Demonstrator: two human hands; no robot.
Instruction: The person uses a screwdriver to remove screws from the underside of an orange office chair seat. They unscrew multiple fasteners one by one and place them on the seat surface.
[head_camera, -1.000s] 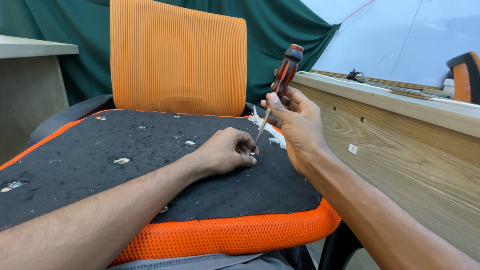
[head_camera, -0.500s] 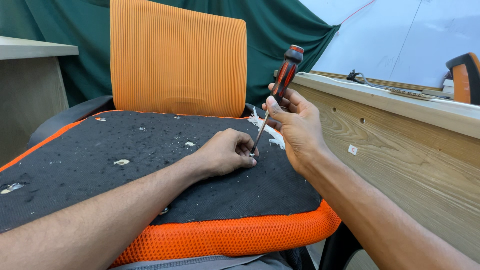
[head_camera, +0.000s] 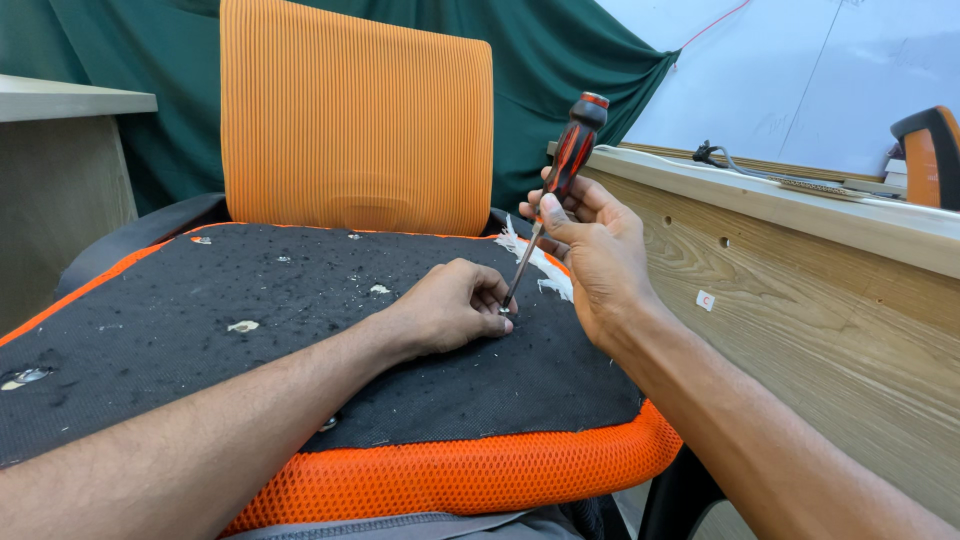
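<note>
An orange mesh chair seat lies upside down, its black fabric underside (head_camera: 250, 330) facing up. My right hand (head_camera: 590, 250) grips a screwdriver (head_camera: 572, 150) with a red and black handle, its shaft slanting down to the fabric. My left hand (head_camera: 450, 305) rests on the underside with fingers curled around the tip of the shaft, steadying it against a small fastener that the fingers mostly hide.
The orange chair back (head_camera: 355, 115) stands behind the seat. A wooden desk panel (head_camera: 800, 300) runs along the right, with a cable (head_camera: 740, 160) on top. Another desk (head_camera: 60, 150) is at the left. White stuffing scraps (head_camera: 545, 270) lie near the tool.
My right hand's fingers have shifted on the screwdriver handle, which turned slightly. The left hand stays in place at the tip.
</note>
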